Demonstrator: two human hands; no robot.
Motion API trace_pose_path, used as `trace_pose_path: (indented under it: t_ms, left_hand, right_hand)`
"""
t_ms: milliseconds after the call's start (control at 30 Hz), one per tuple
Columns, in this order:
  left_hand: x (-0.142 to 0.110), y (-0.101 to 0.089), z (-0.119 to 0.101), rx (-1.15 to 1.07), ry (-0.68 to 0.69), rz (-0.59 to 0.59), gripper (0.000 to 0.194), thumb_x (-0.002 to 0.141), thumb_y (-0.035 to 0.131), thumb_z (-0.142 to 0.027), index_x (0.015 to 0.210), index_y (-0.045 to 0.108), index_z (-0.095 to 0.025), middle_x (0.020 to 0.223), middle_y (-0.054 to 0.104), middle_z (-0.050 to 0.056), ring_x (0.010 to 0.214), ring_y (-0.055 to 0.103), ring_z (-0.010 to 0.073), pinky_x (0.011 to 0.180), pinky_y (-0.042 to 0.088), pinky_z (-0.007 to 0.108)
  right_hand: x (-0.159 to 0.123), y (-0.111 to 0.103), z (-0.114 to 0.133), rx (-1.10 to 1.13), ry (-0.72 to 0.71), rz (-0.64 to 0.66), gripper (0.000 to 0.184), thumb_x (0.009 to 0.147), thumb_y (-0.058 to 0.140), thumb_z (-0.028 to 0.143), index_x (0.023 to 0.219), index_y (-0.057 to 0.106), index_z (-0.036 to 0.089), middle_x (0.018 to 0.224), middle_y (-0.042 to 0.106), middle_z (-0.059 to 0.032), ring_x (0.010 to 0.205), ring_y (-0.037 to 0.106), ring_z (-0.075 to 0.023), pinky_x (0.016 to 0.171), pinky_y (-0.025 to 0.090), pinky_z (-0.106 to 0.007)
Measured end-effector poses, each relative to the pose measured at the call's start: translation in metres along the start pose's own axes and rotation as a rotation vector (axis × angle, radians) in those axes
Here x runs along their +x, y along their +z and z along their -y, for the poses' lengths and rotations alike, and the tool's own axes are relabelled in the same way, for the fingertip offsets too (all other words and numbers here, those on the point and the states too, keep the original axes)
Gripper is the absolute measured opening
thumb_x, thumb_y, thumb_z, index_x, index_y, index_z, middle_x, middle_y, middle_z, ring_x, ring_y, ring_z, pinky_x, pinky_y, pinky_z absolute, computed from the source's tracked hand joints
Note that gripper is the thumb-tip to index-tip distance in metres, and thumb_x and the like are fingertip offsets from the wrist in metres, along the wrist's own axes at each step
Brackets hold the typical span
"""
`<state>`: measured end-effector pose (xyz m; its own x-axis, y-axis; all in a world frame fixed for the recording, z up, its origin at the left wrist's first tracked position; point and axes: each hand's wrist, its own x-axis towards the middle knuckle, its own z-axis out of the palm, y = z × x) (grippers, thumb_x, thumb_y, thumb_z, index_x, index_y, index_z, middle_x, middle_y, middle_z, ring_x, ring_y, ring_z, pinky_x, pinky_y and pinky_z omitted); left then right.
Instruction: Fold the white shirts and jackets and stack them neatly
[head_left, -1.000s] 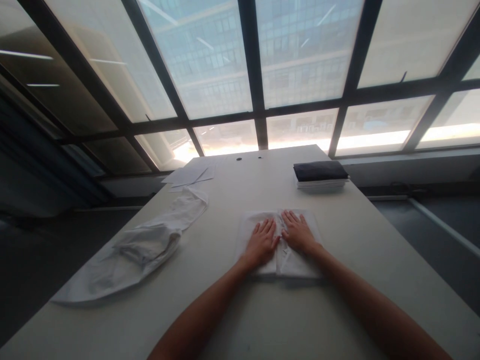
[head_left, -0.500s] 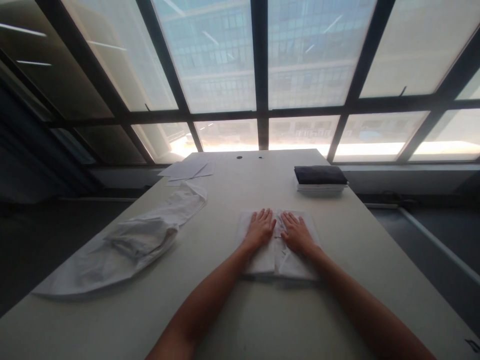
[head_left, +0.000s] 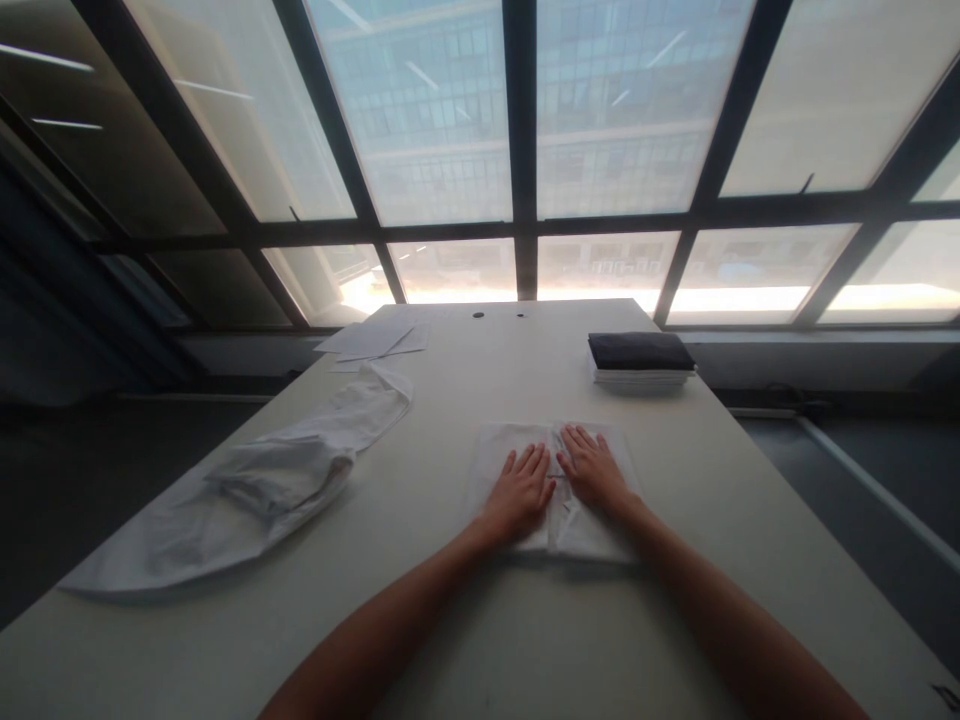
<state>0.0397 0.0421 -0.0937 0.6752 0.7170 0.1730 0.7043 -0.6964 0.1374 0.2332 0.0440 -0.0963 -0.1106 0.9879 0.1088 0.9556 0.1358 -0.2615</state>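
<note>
A white folded garment (head_left: 510,442), roughly rectangular with a seam down its middle, lies flat on the white table (head_left: 360,620) in front of me. My left hand (head_left: 523,490) rests palm down on its left half, fingers stretched out toward the window. On the other side of the seam, my right hand (head_left: 590,465) also lies flat, a little farther forward than the left. Neither hand grips the cloth. Both hands and wrists cover parts of the fabric.
A loose, crumpled white garment (head_left: 225,510) spreads along the table's left side. Beyond it lie sheets of paper (head_left: 375,338). A stack of folded cloth (head_left: 641,352), black on top and white below, sits at the far right. Large windows (head_left: 442,120) stand behind the table.
My left hand has slid back toward me over the garment, showing more of its upper left part. My right hand has hardly moved and stays flat on the cloth.
</note>
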Motion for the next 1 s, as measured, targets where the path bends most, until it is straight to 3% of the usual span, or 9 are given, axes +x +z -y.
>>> trace_pose_path:
  t_ms: [367,567,800,1000]
  left_hand:
    - [-0.008,-0.012,-0.018,-0.102,0.044,0.066,0.064,0.105,0.024,-0.052,0.159,0.024,-0.017,0.162,0.031,0.012,0.152,0.021,0.0246,0.123,0.015,0.052]
    - [-0.012,-0.012,-0.027,-0.003,0.15,0.129,0.083,0.099,0.033,-0.063,0.159,0.019,-0.008,0.164,0.017,0.02,0.154,0.005,0.032,0.123,0.009,0.056]
    - [-0.015,-0.017,-0.032,0.019,0.249,0.173,0.074,0.103,0.029,-0.056,0.16,0.017,-0.011,0.166,0.009,0.019,0.154,-0.001,0.0287,0.122,0.005,0.057]
    - [-0.014,-0.022,-0.031,-0.069,0.317,0.176,0.062,0.103,0.037,-0.049,0.158,0.027,-0.022,0.166,0.019,0.012,0.154,0.011,0.027,0.123,0.008,0.054]
  right_hand:
    - [-0.004,-0.005,0.005,0.013,-0.061,0.011,0.057,0.103,0.026,0.032,0.156,0.034,0.015,0.163,0.027,-0.011,0.152,0.02,-0.024,0.121,0.014,-0.05]
    - [0.0,-0.008,-0.005,0.112,-0.039,0.013,0.056,0.1,0.027,0.025,0.155,0.038,0.019,0.159,0.038,-0.0077,0.149,0.028,-0.0176,0.122,0.016,-0.042]
    - [0.006,-0.007,-0.013,0.075,-0.031,0.023,0.054,0.101,0.028,0.026,0.154,0.038,0.018,0.161,0.035,-0.0084,0.15,0.025,-0.0206,0.122,0.016,-0.045]
    - [0.011,-0.009,-0.024,-0.001,0.075,0.011,0.054,0.104,0.029,0.038,0.153,0.041,0.019,0.162,0.032,-0.0097,0.151,0.022,-0.025,0.121,0.013,-0.051]
